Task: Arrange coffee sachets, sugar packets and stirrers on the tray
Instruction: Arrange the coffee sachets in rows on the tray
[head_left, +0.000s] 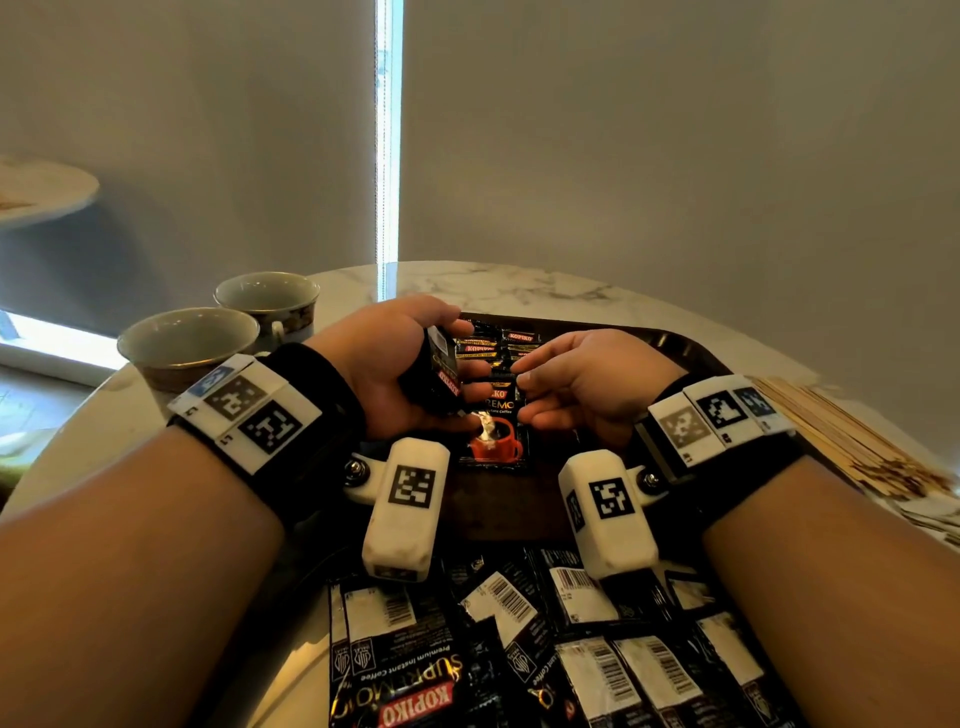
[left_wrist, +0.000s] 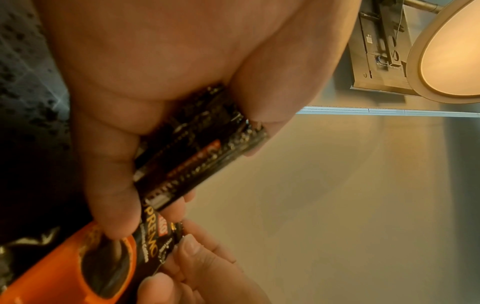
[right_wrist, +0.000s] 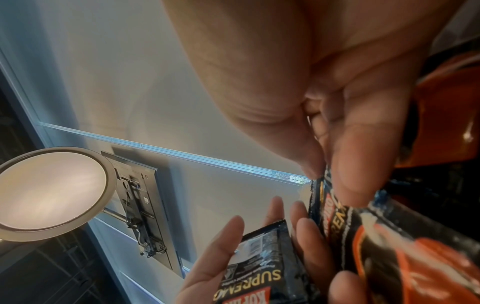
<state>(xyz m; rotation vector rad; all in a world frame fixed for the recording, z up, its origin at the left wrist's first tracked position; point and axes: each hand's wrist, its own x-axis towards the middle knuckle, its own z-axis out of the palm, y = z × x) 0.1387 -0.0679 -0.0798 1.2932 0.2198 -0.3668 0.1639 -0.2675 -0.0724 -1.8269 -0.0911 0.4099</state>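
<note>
Standing side by side near the left edge of the round marble table: two gold-banded cups, the farther one just behind the nearer. Hanging behind as a backdrop, grey roller blinds, with daylight showing through the narrow gap between them. Sitting off to the far left, another round tabletop.

Readable on the black coffee sachet pinched between both hands: "REMO", cut off at the left, above a red cup print; in the left wrist view, "PREMO" on the same sachet. On the sachet stack in the left hand: "SUPREMO" in gold and part of the red "KOPIKO" band. On the small sachets lying on the tray: "KOPIKO" in red labels. On the front loose sachet near the camera, upside down: "KOPIKO", "SUPREMO", "Premium Instant Coffee"; barcodes on neighbouring sachets, digits too small to read.
</note>
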